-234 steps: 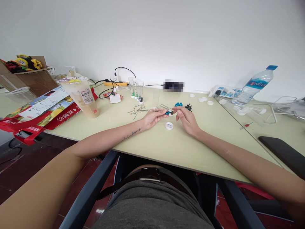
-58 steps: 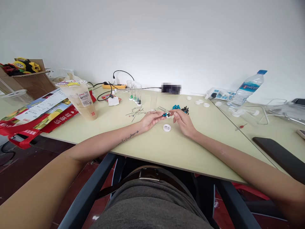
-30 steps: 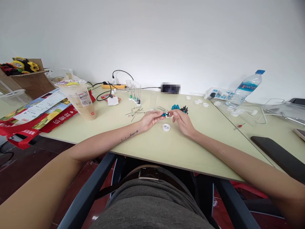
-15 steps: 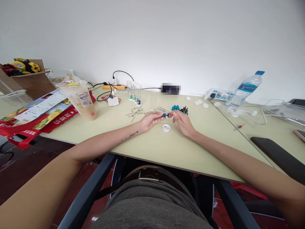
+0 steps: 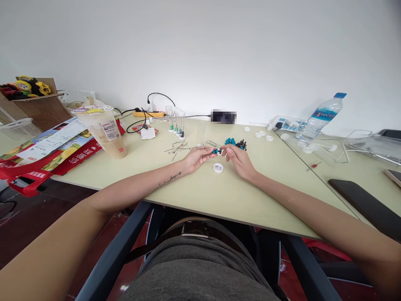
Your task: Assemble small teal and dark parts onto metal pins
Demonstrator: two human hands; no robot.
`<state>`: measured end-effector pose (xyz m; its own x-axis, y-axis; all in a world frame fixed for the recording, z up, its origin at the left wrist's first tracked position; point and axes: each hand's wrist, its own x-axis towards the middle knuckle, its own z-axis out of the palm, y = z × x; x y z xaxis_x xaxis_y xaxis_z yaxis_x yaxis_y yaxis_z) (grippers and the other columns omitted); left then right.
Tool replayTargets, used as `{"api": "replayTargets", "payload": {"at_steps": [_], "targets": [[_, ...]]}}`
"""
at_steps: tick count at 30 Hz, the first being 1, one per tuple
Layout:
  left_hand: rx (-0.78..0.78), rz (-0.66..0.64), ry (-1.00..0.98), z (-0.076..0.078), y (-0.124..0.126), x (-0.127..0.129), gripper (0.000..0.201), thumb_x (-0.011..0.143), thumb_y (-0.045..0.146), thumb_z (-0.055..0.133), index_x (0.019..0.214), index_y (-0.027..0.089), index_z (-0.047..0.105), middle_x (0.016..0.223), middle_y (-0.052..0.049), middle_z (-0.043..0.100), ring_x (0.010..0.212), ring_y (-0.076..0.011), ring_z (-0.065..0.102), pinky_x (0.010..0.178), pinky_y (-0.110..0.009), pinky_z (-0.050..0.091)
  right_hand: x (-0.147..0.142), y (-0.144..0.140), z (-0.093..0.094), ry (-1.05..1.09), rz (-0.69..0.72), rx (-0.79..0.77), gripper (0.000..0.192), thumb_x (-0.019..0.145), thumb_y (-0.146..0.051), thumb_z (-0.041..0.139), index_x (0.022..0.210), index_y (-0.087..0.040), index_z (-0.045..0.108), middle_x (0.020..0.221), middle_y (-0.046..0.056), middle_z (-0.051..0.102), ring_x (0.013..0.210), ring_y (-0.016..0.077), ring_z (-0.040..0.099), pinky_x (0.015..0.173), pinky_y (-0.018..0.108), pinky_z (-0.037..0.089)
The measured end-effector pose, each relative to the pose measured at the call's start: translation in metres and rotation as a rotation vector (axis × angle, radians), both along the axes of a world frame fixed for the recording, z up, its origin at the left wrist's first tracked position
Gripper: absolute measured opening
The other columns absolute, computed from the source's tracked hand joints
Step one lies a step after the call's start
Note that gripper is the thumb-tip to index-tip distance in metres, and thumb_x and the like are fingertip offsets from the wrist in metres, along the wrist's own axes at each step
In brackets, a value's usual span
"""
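While forearms rest on table (image 5: 200, 192), both hands pinching blue piece (image 5: 215, 151), left hand (image 5: 196, 157), right hand (image 5: 238, 159)

bright, even daylight; the wall (image 5: 219, 50) glows palest above the surface (image 5: 200, 192), shadows soft. wide-angle bending stretches the edges; small parts are blurred.

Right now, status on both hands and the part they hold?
Left hand pinches small blue part. Right hand fingertips meet it. White cap on table just below. Nothing between.
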<state>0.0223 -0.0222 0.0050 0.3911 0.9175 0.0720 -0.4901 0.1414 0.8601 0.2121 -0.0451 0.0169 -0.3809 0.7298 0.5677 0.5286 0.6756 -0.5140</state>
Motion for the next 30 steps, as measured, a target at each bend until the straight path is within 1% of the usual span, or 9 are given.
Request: {"api": "replayTargets", "payload": {"at_steps": [2, 3, 9, 14, 20, 25, 30], "targets": [[-0.001, 0.005, 0.002, 0.0003, -0.0004, 0.0000, 0.008, 0.071, 0.012, 0.064, 0.077, 0.008, 0.067, 0.083, -0.006, 0.068, 0.077, -0.0115, 0.065, 0.090, -0.026, 0.047, 0.0000, -0.0002, -0.0002, 0.009, -0.002, 0.004, 0.044, 0.092, -0.049, 0.024, 0.109, -0.021, 0.054, 0.084, 0.003, 0.061, 0.064, 0.0137, 0.056, 0.071, 0.029, 0.044], [0.001, 0.006, 0.002, 0.0002, -0.0004, 0.0000, 0.008, 0.071, 0.013, 0.064, 0.077, 0.008, 0.067, 0.083, -0.006, 0.068, 0.077, -0.0117, 0.065, 0.090, -0.026, 0.047, -0.0001, -0.0003, -0.0004, 0.013, -0.001, 0.008, 0.044, 0.092, -0.049, 0.025, 0.109, -0.022, 0.054, 0.084, 0.003, 0.061, 0.064, 0.0137, 0.056, 0.071, 0.029, 0.044], [0.006, -0.003, 0.011, 0.0002, -0.0007, -0.0007, 0.010, 0.071, 0.013, 0.064, 0.079, 0.008, 0.067, 0.084, -0.007, 0.068, 0.077, -0.0117, 0.065, 0.090, -0.025, 0.047, -0.0008, -0.0008, 0.0000, 0.006, 0.003, 0.013, 0.045, 0.092, -0.049, 0.023, 0.098, -0.021, 0.058, 0.087, 0.004, 0.061, 0.064, 0.0138, 0.055, 0.072, 0.030, 0.044], [0.006, -0.008, 0.003, 0.0005, -0.0003, -0.0005, 0.010, 0.071, 0.013, 0.064, 0.079, 0.008, 0.067, 0.083, -0.007, 0.068, 0.077, -0.0119, 0.065, 0.091, -0.026, 0.046, -0.0006, -0.0016, 0.0015, 0.010, 0.007, 0.005, 0.044, 0.092, -0.049, 0.025, 0.109, -0.022, 0.054, 0.085, 0.004, 0.061, 0.065, 0.0141, 0.056, 0.071, 0.030, 0.044], [0.019, -0.003, 0.005, -0.0009, 0.0002, -0.0005, 0.011, 0.071, 0.014, 0.065, 0.080, 0.008, 0.067, 0.086, -0.007, 0.068, 0.077, -0.0118, 0.065, 0.090, -0.026, 0.046, -0.0004, -0.0007, 0.0009, -0.008, 0.019, 0.012, 0.043, 0.092, -0.047, 0.024, 0.100, -0.021, 0.057, 0.086, 0.004, 0.061, 0.065, 0.0135, 0.055, 0.073, 0.030, 0.044], [0.007, 0.000, -0.013, -0.0012, 0.0003, -0.0008, 0.011, 0.070, 0.013, 0.066, 0.079, 0.008, 0.067, 0.084, -0.007, 0.068, 0.078, -0.0126, 0.065, 0.090, -0.026, 0.047, 0.0000, -0.0003, 0.0005, 0.008, 0.016, 0.001, 0.041, 0.092, -0.047, 0.026, 0.110, -0.022, 0.053, 0.085, 0.004, 0.061, 0.065, 0.0137, 0.056, 0.071, 0.029, 0.044], [0.002, -0.002, -0.015, -0.0010, 0.0002, -0.0003, 0.009, 0.070, 0.013, 0.066, 0.077, 0.008, 0.067, 0.084, -0.006, 0.068, 0.077, -0.0124, 0.065, 0.090, -0.026, 0.047, -0.0001, -0.0006, 0.0010, -0.002, 0.015, 0.003, 0.042, 0.092, -0.047, 0.025, 0.108, -0.022, 0.055, 0.085, 0.004, 0.061, 0.065, 0.0139, 0.056, 0.071, 0.030, 0.044]]}}
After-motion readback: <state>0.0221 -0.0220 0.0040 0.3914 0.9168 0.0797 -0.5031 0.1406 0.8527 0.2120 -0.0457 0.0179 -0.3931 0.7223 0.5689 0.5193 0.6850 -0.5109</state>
